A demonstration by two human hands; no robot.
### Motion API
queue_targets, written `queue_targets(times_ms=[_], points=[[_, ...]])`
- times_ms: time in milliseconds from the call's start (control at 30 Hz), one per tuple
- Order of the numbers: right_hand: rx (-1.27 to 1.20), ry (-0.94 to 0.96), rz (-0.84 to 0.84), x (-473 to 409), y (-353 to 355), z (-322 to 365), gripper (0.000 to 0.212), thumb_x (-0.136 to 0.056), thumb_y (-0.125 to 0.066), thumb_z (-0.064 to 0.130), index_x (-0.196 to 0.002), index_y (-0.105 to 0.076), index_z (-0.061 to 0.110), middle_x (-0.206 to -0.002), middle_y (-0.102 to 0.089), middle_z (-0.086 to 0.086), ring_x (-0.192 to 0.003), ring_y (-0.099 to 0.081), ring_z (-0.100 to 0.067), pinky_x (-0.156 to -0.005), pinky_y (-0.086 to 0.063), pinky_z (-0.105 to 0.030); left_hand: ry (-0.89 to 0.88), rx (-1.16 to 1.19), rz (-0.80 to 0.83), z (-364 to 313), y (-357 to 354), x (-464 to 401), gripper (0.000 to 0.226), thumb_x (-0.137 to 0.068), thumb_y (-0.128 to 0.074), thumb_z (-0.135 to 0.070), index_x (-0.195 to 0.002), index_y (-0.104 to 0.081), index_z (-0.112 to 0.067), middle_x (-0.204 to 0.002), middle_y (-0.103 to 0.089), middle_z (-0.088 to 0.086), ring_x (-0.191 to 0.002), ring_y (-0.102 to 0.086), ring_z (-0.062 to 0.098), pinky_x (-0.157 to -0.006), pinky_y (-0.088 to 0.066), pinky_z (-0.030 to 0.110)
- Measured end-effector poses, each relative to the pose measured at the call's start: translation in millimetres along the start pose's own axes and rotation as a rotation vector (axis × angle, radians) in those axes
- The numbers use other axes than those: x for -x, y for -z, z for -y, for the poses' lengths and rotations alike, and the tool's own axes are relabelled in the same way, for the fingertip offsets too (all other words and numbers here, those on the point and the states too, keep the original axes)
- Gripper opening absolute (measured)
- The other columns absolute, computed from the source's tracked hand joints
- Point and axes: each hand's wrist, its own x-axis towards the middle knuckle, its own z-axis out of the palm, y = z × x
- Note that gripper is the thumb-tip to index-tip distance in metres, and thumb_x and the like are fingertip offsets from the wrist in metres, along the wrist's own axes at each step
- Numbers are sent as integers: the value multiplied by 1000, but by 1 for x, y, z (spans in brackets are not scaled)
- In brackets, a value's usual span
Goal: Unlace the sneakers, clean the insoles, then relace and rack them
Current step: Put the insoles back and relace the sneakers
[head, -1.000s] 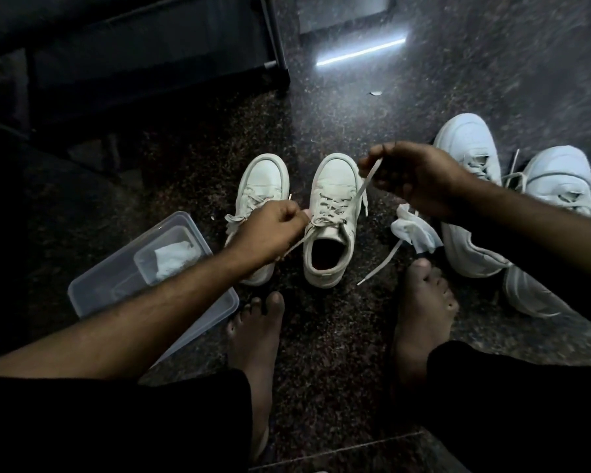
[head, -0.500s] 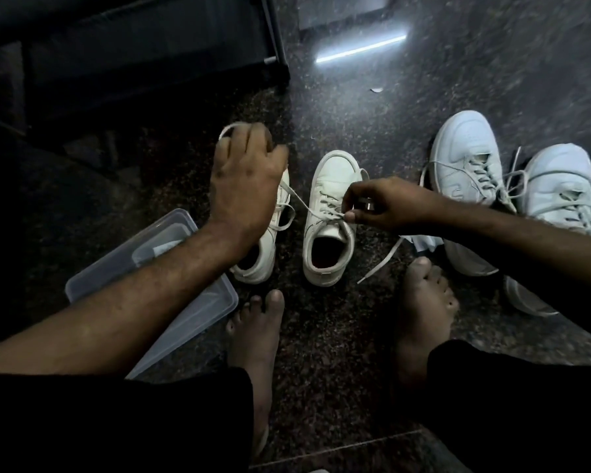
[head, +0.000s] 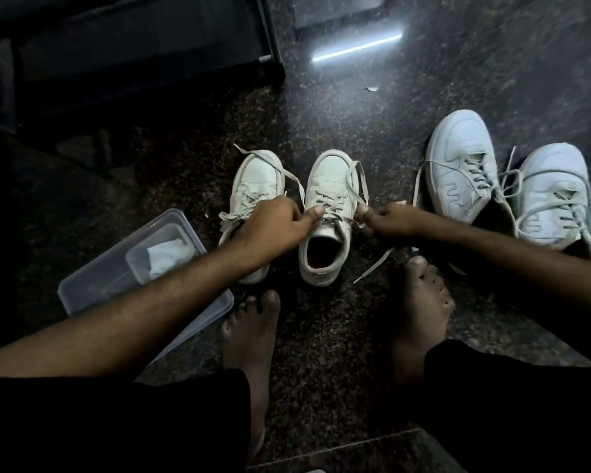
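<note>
Both hands have dropped back to the cream low-top leather sneaker (head: 325,216) on the dark granite floor: the left hand (head: 270,223) had been up at its twin beside it. Left hand and right hand (head: 389,220) each curl round a flat lace (head: 350,186) at its collar; relacing looks nearly done. Laces crossed, slack; collar gaping.

Dark speckled stone floor (head: 321,353), black furniture frame (head: 144,46) (upper left), bright light streak (head: 355,47)

The left hand (head: 270,227) is coming down from the ten o'clock sneaker (head: 253,192) onto the middle sneaker's (head: 328,213) laces (head: 331,206); the right hand (head: 389,220) is pulling sideways.
</note>
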Motion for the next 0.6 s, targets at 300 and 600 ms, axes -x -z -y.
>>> queue_targets(times_ms=[300, 600], points=[[-884, -68, 130, 0, -34, 3, 42, -100, -52, 43, -66, -45, 19, -54, -39, 4, -39, -31, -5, -37, -25, -17, 117, 827, 63, -6, -20, -7, 19, -101, -59, -28, -93, -69, -14, -77, -67, -7, -60, -56, -4, -59, -43, 15], [-1205, 65, 119, -7, -18, 4, 17, -95, -63, 31, -101, -65, 15, -83, -63, 2, -75, -54, -8, -80, -43, -26, -73, 948, 84, -22, -12, -3, 20, -105, -49, -11, -99, -66, -1, -90, -70, 5, -82, -66, 5, -79, -50, 17]])
